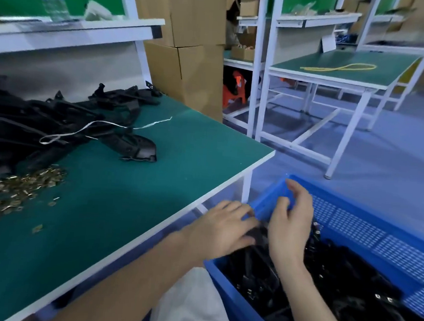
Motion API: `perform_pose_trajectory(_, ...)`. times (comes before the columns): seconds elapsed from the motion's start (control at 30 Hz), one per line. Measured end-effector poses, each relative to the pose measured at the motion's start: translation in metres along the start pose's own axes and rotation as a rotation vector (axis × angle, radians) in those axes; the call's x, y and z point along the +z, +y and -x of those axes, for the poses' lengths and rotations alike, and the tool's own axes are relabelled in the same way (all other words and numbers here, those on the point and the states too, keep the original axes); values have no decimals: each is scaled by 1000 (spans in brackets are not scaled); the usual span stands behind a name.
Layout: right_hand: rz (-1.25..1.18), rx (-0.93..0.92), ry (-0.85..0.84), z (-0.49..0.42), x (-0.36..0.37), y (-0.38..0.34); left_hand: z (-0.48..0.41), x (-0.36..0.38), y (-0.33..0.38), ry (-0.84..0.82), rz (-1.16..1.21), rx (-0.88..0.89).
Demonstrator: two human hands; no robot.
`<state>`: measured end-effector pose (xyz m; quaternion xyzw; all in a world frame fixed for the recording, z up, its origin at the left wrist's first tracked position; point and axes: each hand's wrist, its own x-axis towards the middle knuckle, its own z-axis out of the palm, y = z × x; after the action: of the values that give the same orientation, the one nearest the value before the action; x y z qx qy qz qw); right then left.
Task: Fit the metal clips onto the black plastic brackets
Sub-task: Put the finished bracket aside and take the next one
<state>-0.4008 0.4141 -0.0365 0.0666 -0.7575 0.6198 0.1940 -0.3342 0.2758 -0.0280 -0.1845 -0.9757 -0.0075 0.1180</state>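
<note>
Left hand [222, 231] flat on brackets [347, 280] in blue crate [376, 220] | right hand [288, 227] grasp unclear | clips [18, 188] on bench [129, 192]

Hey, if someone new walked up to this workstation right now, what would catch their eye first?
Most likely the bright blue crate at lower right, heaped with black brackets, with the left hand and right hand both down among them at its bench-side corner. Next, the tangled pile of brackets at the left of the green bench, and the scatter of brass-coloured metal clips in front of it.
</note>
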Motion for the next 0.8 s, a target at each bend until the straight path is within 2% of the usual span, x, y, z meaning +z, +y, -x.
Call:
perform_pose_trajectory(0.17,-42,-219,-324,46,66,-52,68,-35,-63,122,26,-289)
perform_pose_trajectory(0.3,-47,-424,-569,87,128,-98,157,-61,-107,171,-60,-633)
perform_pose_trajectory(0.5,149,-640,-963,149,213,-140,300,-85,-126,224,-256,-1174)
perform_pose_trajectory(0.6,231,-713,-1061,172,246,-150,345,-91,-127,293,-240,-1439)
perform_pose_trajectory(0.7,307,-764,-1106,188,276,-156,357,-92,-137,255,-173,-1650)
perform_pose_trajectory(0.8,371,-804,-1118,199,303,-159,357,-90,-153,243,-109,-1739)
